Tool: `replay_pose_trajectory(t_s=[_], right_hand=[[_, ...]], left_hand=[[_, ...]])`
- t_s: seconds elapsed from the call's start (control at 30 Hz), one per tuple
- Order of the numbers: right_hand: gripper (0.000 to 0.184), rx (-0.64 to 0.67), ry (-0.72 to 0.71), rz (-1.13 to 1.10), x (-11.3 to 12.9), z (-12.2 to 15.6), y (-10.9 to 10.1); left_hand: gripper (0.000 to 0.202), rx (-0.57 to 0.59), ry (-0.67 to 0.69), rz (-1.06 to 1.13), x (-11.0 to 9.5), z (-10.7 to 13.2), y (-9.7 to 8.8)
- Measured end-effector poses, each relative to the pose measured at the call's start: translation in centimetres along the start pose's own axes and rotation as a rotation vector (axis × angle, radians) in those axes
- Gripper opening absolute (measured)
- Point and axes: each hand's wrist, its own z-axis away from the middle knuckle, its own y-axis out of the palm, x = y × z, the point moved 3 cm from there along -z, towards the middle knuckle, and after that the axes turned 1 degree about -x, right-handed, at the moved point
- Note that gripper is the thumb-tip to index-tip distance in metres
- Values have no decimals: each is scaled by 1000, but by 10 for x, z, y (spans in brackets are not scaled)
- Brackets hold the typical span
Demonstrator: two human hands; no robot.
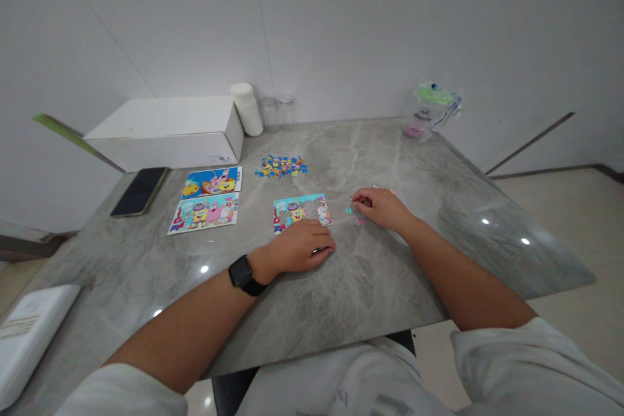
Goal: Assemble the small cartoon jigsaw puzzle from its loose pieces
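Observation:
A partly built cartoon jigsaw point(298, 209) lies on the grey marble table point(370, 273). My left hand point(301, 247), with a black watch on its wrist, rests curled on the table at the jigsaw's near edge, fingers folded under. My right hand point(379, 205) lies just right of the jigsaw, fingertips pinched on a small puzzle piece among a few loose pieces point(355, 216). A heap of loose pieces point(281, 166) sits farther back.
Two finished cartoon picture cards point(207, 198) lie left of the jigsaw, beside a black phone point(140, 191). A white box point(168, 132), a white cylinder point(247, 109), two clear jars point(277, 113) and a plastic bag point(431, 110) stand along the wall. A white object point(29, 335) sits near left.

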Motion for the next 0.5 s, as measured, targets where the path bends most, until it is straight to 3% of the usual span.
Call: replay_pose_trajectory(t_s=[0.17, 0.5], right_hand=[[20, -73, 15, 76, -8, 0, -16], [22, -322, 158, 191, -49, 4, -52]], left_hand=[[21, 6, 0, -8, 0, -1, 0], [23, 3, -2, -4, -1, 1, 2]])
